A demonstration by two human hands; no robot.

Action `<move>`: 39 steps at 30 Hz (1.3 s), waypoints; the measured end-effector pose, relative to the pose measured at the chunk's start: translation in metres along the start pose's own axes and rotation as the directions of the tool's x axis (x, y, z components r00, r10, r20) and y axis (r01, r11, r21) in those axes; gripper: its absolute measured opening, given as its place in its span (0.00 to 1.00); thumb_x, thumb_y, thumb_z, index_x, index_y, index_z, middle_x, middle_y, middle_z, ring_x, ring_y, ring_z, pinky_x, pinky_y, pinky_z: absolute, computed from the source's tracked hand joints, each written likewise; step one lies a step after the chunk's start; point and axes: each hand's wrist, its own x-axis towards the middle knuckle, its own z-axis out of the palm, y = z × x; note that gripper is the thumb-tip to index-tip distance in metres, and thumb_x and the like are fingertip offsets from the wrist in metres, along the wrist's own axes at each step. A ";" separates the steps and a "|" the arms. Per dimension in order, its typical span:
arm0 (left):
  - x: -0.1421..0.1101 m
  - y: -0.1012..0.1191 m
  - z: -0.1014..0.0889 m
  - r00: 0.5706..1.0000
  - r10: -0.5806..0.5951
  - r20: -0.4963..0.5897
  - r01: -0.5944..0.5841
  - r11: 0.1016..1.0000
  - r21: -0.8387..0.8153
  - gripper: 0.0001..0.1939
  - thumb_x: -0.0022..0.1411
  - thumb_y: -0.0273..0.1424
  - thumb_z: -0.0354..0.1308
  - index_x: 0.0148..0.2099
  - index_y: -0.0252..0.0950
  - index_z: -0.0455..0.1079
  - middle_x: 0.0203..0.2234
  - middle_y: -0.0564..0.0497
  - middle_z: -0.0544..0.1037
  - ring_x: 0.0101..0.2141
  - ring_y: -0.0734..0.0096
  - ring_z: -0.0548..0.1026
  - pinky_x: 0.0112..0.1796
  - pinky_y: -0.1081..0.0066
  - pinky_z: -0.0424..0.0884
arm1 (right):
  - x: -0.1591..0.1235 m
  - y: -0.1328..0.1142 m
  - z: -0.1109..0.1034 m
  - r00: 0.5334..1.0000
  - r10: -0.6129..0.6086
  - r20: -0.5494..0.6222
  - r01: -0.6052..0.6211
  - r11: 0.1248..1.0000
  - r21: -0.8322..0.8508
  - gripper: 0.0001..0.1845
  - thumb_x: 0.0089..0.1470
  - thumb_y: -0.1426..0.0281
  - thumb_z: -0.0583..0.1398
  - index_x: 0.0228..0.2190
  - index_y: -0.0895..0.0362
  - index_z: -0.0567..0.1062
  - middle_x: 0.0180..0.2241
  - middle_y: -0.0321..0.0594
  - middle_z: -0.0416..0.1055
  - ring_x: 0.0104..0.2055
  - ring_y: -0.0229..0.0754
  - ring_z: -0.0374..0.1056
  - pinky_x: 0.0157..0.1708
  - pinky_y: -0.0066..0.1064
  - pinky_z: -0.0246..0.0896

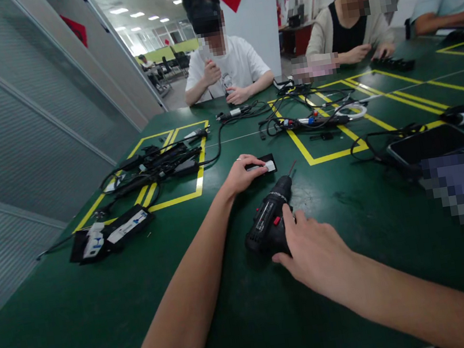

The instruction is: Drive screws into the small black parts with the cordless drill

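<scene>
Green tabletop (84,324) before us, and mid-frame our right hand (316,240) wraps the cordless drill (264,222); just above, our left hand (243,174) covers part of a white-labelled black piece (271,164), pinching or resting, we can't tell. One accidental squeeze, and a spinning bit (293,169) could catch that hand!
</scene>
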 end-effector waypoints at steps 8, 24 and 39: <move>-0.014 0.011 0.012 0.994 -0.025 -0.104 0.030 0.999 0.045 0.15 0.57 0.39 0.61 0.44 0.37 0.76 0.41 0.47 0.76 0.47 0.62 0.68 0.53 0.60 0.63 | 0.013 -0.003 0.011 0.998 0.021 -0.059 -0.018 0.998 0.061 0.50 0.47 0.69 0.63 0.66 0.67 0.50 0.46 0.64 0.71 0.33 0.55 0.74 0.29 0.40 0.68; -0.009 0.003 0.013 0.990 -0.015 -0.141 0.022 0.999 0.046 0.14 0.59 0.40 0.60 0.44 0.38 0.75 0.41 0.47 0.76 0.47 0.63 0.70 0.52 0.61 0.64 | 0.034 0.083 -0.047 0.969 0.020 -0.246 0.243 0.090 0.966 0.13 0.55 0.62 0.58 0.40 0.56 0.73 0.22 0.36 0.68 0.23 0.41 0.66 0.22 0.33 0.62; 0.000 -0.001 0.007 0.997 0.015 -0.081 -0.011 0.999 0.046 0.14 0.58 0.39 0.60 0.43 0.38 0.75 0.42 0.47 0.76 0.47 0.63 0.69 0.53 0.62 0.63 | 0.030 0.095 -0.016 0.865 0.000 -0.502 0.383 0.646 0.661 0.14 0.59 0.64 0.56 0.46 0.51 0.69 0.35 0.39 0.71 0.32 0.43 0.70 0.37 0.41 0.68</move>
